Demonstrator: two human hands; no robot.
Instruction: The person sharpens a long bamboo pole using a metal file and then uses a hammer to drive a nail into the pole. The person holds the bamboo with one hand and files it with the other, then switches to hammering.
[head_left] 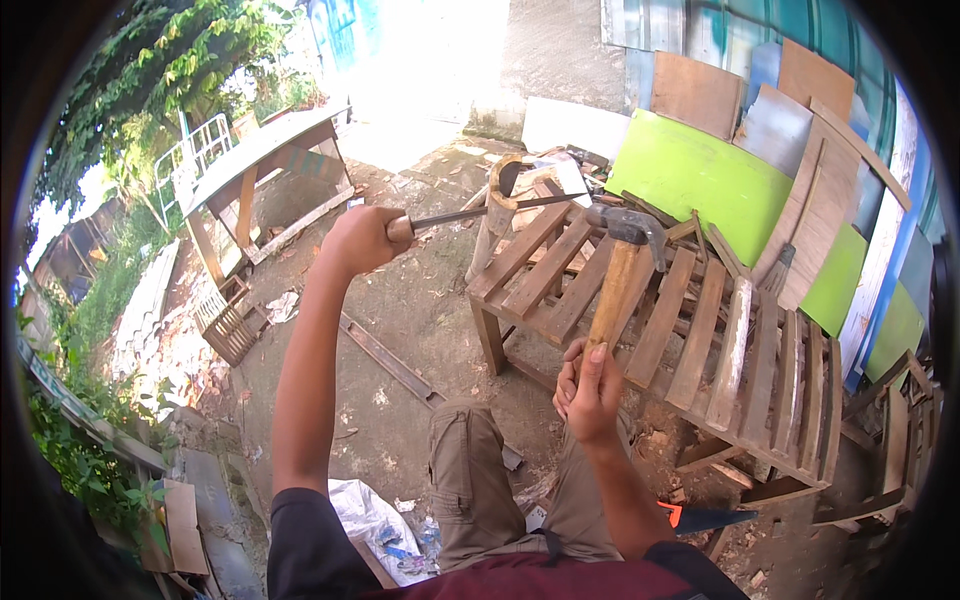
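Note:
My left hand (365, 242) is raised and wrapped round the wooden handle of a long, thin metal tool (450, 217). I cannot tell whether it is a chisel or a file. Its dark shaft points right, crossing in view a curved piece of wood (494, 222) at the left end of a slatted wooden bench (655, 330); contact is unclear. My right hand (590, 392) grips a claw hammer (612, 285) low on its wooden handle. The hammer stands head up, its dark metal head appearing in front of the bench slats.
A light-topped table (260, 150) stands at the far left, near a small slatted crate (228, 325). A metal channel (390, 362) lies on the ground. Green panels (690, 180) lean on the right wall. An orange-handled saw (705, 519) lies by my right forearm.

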